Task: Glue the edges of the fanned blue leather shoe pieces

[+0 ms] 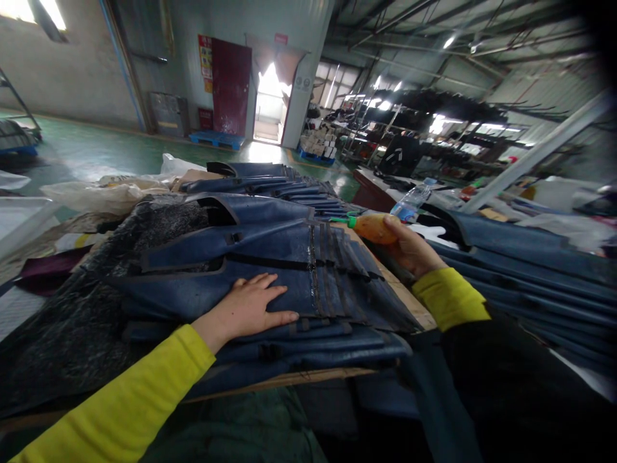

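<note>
- Left hand (250,305): palm down on the top blue panel (270,231), fingers spread apart. The panel lies directly under them and runs out past the fingertips.
- Right hand (412,247): fingers wrapped round an orange squeeze bottle (375,229), held tilted over on its side. Bottle sits between thumb and fingers, green nozzle (348,222) pointing left, near the panel's strip end — can't tell if the tip touches anything.
- Panel: smooth, leathery-looking sheet, dull sheen, dark edging, long slit-like cutout at its left end. Small dark buckle (234,238) on top, flat black strap (270,262) running crosswise, just beyond the left fingertips.
- Glossy strip (312,270) along the panel's right end: dark, narrow, shiny in patches. Right of it, more panel edges step out in a staggered fan.
- Under the fan: flat tan board (407,299).
- Left of the panel: black sheet (159,228), crinkled, shiny — plastic-looking.
- Right side: folded blue stack (520,283), rounded folds, layers piled up. Clear plastic bottle (412,200) just beyond the right hand.
</note>
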`<state>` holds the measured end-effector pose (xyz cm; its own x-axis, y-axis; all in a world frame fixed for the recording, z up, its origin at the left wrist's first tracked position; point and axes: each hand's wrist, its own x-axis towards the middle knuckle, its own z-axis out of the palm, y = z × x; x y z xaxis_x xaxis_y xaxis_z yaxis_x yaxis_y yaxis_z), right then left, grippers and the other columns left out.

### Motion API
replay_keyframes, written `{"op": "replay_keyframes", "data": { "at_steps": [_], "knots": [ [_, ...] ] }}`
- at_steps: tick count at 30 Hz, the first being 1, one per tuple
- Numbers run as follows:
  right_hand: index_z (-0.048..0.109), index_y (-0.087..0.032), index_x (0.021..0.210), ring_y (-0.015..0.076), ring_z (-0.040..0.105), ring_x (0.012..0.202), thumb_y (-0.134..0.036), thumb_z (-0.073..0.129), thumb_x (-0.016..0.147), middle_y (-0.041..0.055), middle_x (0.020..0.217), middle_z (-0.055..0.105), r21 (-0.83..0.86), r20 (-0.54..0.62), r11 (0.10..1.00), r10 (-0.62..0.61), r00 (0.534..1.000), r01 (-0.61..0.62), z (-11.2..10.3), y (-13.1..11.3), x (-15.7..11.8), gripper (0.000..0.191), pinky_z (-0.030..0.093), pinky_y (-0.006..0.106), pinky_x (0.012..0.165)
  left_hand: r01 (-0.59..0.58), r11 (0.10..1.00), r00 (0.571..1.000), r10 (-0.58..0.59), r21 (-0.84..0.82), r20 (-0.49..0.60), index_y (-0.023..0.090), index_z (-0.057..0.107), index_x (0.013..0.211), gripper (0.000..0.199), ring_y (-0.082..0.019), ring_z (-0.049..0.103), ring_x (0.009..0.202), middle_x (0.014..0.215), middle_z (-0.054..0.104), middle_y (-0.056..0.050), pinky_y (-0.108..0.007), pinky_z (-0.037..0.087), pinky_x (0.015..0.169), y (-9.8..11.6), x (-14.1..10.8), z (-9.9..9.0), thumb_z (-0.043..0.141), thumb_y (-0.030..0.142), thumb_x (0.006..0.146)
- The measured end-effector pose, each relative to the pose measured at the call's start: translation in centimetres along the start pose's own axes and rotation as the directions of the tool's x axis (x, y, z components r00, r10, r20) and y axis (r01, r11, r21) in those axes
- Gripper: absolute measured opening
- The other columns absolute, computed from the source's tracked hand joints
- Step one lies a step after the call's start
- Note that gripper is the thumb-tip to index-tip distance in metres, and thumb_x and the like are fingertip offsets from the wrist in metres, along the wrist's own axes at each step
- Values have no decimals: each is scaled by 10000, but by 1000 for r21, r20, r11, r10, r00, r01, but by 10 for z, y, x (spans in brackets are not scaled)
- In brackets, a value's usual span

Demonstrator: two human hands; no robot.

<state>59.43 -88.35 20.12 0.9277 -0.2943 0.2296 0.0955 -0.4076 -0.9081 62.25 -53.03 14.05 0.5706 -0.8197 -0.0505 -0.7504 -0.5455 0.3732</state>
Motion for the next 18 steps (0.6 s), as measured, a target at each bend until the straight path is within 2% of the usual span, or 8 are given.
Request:
{"op": "replay_keyframes", "data": {
  "at_steps": [3,6,9,11,18],
  "knots": [
    [594,-274,1023,312,580,1089,-541,625,748,57,1123,648,57,-142,998,-2,990,10,0,4,9,384,476,495,956,-3,1000,1000,3,0,-6,291,438,1350,817,-287,289,1357,1477,316,-109,-524,299,1029,0,0,0,202,805,760],
    [578,-263,1073,296,576,1082,-522,686,701,46,1111,635,-121,-220,988,-117,968,92,4,8,15,466,459,470,967,-8,1000,1000,8,4,-11,287,448,1343,812,-284,297,1353,1471,327,-112,-523,302,1027,0,-1,0,206,801,763],
    [537,-237,1173,295,570,1064,-534,706,673,62,1134,606,-327,-222,937,-204,953,125,7,9,19,606,463,463,944,-3,1000,1000,3,3,-7,287,446,1344,813,-286,299,1352,1471,326,-112,-523,304,1025,0,-1,-1,207,802,762],
    [520,-229,1206,293,573,1036,-543,699,676,71,1143,594,-403,-211,906,-230,950,130,9,9,21,642,478,458,913,-1,1000,1000,1,2,-4,291,441,1347,813,-286,300,1352,1473,324,-110,-520,303,1027,0,-1,-1,208,803,761],
    [509,-224,1214,289,567,1010,-557,683,678,77,1134,579,-443,-178,879,-280,943,177,13,11,27,654,485,443,888,-5,1000,1000,5,4,0,291,432,1354,812,-284,287,1358,1478,313,-107,-516,296,1033,0,0,-1,205,801,765]
  ]
}}
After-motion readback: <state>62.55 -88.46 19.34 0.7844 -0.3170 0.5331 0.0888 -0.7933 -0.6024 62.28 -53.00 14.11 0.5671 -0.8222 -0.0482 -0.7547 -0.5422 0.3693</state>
